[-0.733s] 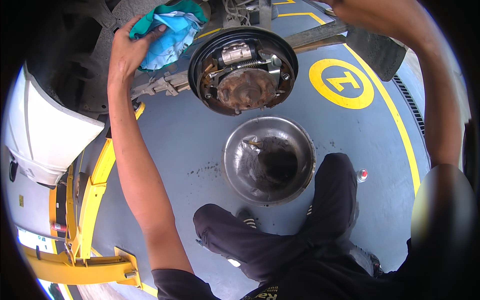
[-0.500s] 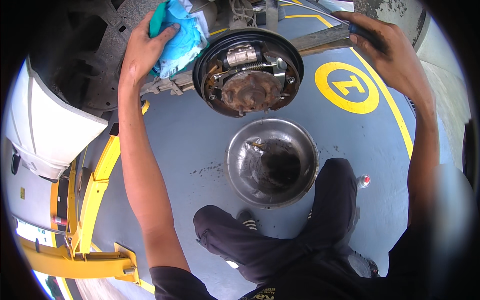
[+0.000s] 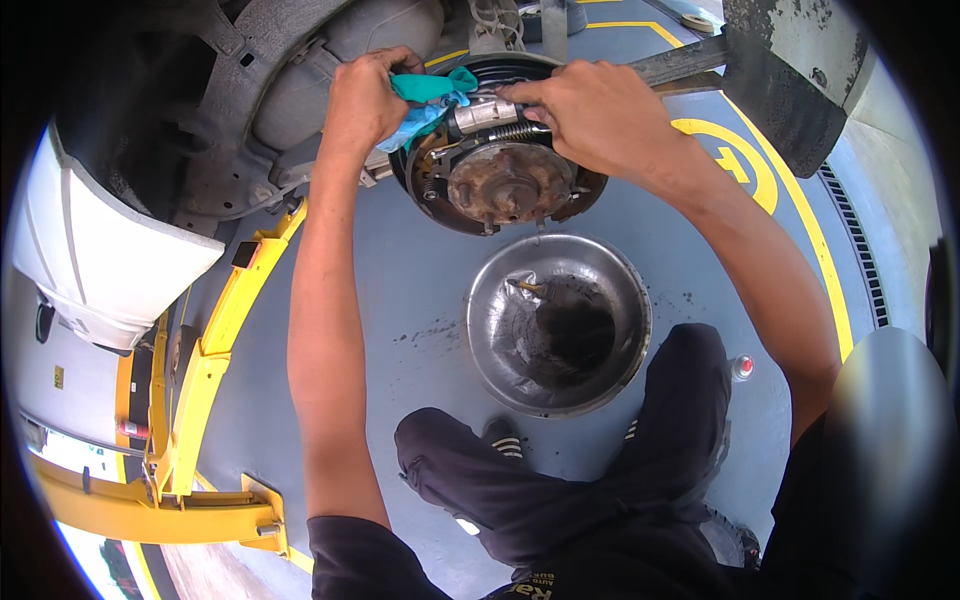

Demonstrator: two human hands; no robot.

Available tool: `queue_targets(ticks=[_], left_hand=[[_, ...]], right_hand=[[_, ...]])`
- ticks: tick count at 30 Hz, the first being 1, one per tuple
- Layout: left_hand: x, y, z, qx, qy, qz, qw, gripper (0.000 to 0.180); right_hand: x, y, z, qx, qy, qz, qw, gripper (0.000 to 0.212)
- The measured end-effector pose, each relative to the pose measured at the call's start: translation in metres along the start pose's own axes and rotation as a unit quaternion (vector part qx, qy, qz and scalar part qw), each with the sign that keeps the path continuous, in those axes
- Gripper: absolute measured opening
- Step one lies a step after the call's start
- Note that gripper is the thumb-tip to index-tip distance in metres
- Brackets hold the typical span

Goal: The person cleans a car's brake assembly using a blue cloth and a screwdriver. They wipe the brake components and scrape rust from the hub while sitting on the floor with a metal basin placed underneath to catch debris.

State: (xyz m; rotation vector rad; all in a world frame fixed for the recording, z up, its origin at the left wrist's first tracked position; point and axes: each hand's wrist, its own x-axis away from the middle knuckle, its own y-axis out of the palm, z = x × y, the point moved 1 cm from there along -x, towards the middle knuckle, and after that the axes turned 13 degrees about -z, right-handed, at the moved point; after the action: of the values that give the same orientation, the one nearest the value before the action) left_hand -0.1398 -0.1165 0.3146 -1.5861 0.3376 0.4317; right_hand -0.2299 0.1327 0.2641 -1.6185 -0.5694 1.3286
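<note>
Brake assembly (image 3: 512, 185) near basin (image 3: 488, 315) of dark residue (image 3: 577, 335); left grip (image 3: 366, 97) pinching cloth (image 3: 428, 87), right grip (image 3: 610, 118) unclear

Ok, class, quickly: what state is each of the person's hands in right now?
Left hand: closed, holding the cloth.
Right hand: at the brake, fingers partly bent; whether it holds anything cannot be told.

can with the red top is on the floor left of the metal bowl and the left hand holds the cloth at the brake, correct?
Not quite: the can is right of the metal bowl, not left, as the head view shows. It is on the floor, and the left hand holds the cloth at the brake.
</note>
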Motion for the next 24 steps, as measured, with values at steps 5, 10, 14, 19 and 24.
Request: queue_targets(ticks=[5,10,14,19,24], left_hand=[[0.005,0.005,0.003,0.020,0.032,0.074,0.997,0.021],[-0.029,0.015,0.052,-0.017,0.127,0.100,0.987,0.022],[-0.053,0.025,0.083,-0.064,0.230,0.049,0.970,0.022],[-0.073,0.017,0.087,-0.121,0.237,-0.027,0.964,0.019],[-0.029,-0.006,0.030,-0.089,0.129,0.024,0.987,0.023]], right_hand=[[-0.004,-0.022,-0.005,0.059,-0.015,0.007,0.998,0.029],[0.040,-0.019,0.035,-0.006,0.070,-0.018,0.997,0.027],[0.074,0.002,0.036,-0.080,0.161,-0.040,0.983,0.032],[0.074,0.007,0.023,-0.099,0.146,0.016,0.984,0.034],[0.034,0.025,0.024,-0.056,0.056,0.060,0.995,0.034]])
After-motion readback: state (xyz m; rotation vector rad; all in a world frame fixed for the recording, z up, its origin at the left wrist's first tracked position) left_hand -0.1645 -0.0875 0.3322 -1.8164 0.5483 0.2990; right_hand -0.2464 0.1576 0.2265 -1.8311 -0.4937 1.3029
